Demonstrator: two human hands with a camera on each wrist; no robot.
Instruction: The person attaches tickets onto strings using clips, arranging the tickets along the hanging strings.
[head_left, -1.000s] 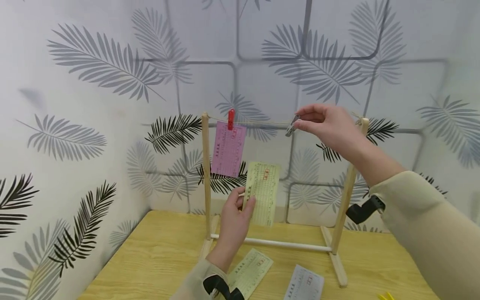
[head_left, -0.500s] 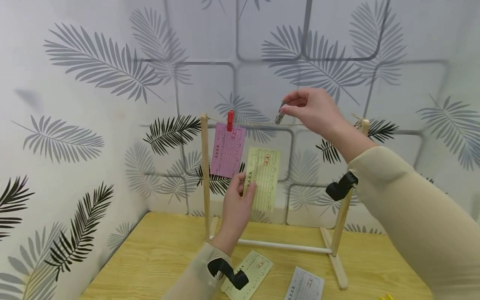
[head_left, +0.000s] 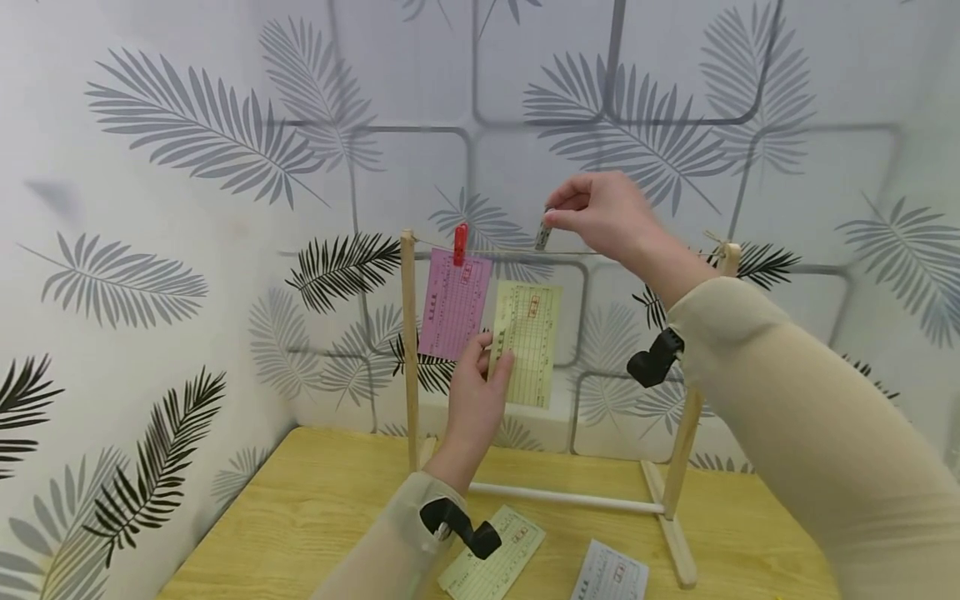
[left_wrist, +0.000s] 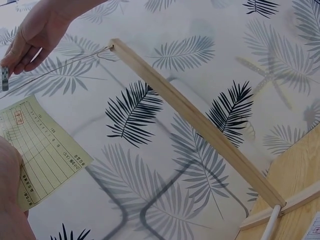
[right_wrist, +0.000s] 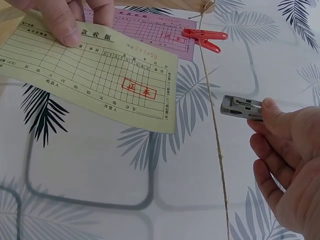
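Note:
My left hand [head_left: 480, 392] pinches a yellow receipt slip [head_left: 531, 346] by its side edge, thumb in front, holding it upright below the string. Between thumb and fingers, my right hand [head_left: 603, 215] pinches a grey clothespin [right_wrist: 242, 107] just above the string [right_wrist: 216, 130]. The clothespin points down toward the string in the head view. To the left, a pink receipt slip [head_left: 455, 304] hangs from the string under a red clothespin [head_left: 460, 245]. In the right wrist view the yellow slip overlaps part of the pink one.
A wooden frame with a left post [head_left: 410, 350] and right post [head_left: 686, 442] carries the string, with a white rod [head_left: 570, 497] low between them. On the wooden table [head_left: 300, 517] lie another yellow slip [head_left: 495, 554] and a white slip [head_left: 611, 573]. A patterned wall stands behind.
My right hand has moved left and up with the grey clothespin, toward the spot above the yellow slip. My left hand has raised the yellow slip closer to the string.

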